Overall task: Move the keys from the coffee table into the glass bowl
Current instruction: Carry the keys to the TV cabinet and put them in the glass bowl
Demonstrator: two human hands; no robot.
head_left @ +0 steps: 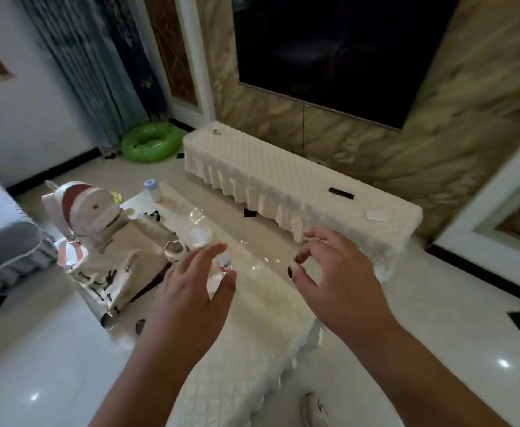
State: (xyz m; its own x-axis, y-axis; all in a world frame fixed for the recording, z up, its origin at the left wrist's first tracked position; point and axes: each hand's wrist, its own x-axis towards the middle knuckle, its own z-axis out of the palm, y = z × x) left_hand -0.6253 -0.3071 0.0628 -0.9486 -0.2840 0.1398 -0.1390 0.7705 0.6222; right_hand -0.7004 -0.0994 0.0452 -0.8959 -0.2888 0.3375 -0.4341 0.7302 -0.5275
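Note:
The frame is blurred. The coffee table carries a white quilted cloth. On its far half sits a clear glass bowl, faint and hard to outline. My left hand hovers over the table's middle with its fingers spread and nothing in it. Just past its fingertips stands a small pale object with a red and blue mark; I cannot tell whether it belongs to the keys. My right hand hangs over the table's right edge with its fingers curled apart and nothing in it. No keys are clearly visible.
Beige bags and a round white and red bag fill the table's left side. A baby bottle stands at the far end. A small dark object lies by the left edge. Beyond is a covered TV cabinet with a remote.

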